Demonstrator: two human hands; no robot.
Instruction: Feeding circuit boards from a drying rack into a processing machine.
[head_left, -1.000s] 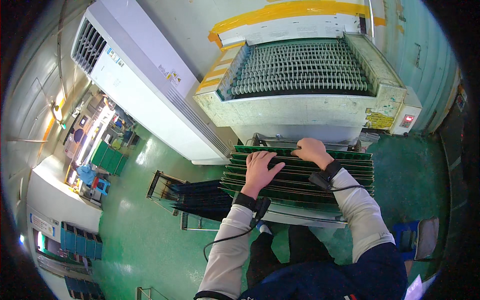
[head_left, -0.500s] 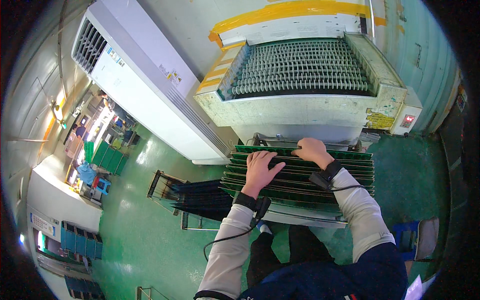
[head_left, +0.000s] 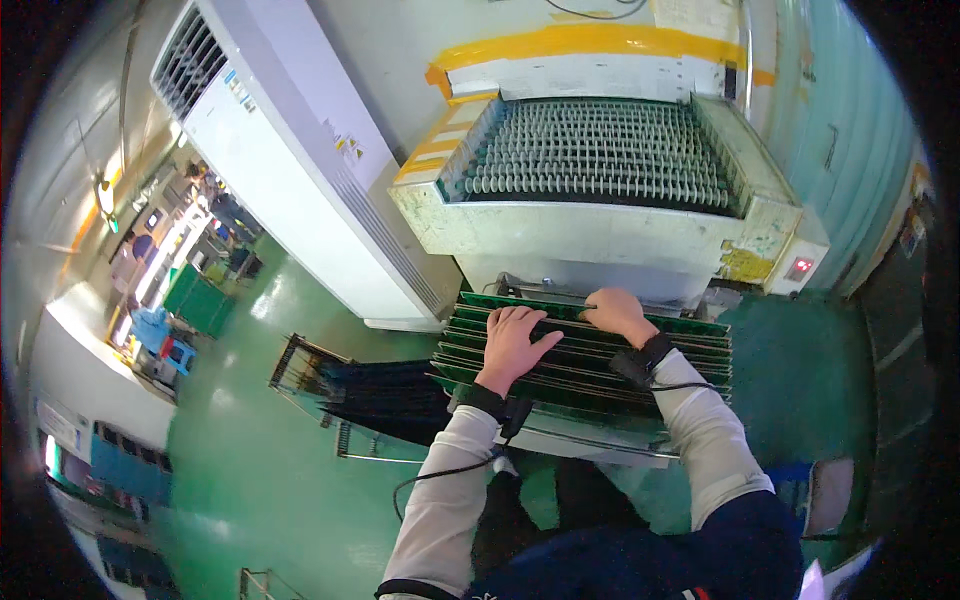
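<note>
Several thin green panels (head_left: 640, 375) that look like circuit boards stand on edge, row behind row, in a rack in front of me. My left hand (head_left: 513, 345) lies over their top edges at the left, fingers extended and thumb apart. Farther right, the fingers of my right hand (head_left: 617, 314) are curled down onto the top edge of a panel in the far rows and seem to pinch it; the fingertips are partly hidden. Each wrist wears a black strap with a small device and cable.
Behind the rack stands a machine (head_left: 590, 225) with rows of white roller discs (head_left: 600, 150). A tall white air conditioner (head_left: 300, 170) is to its left. Another rack of dark panels (head_left: 385, 400) sits on the green floor at left. A stool (head_left: 828, 495) is at lower right. People work far left.
The view has shifted slightly, so the rack sits a little lower and more to the left. My left hand stays over the panels, while my right fingers look more curled at the panel edge.
</note>
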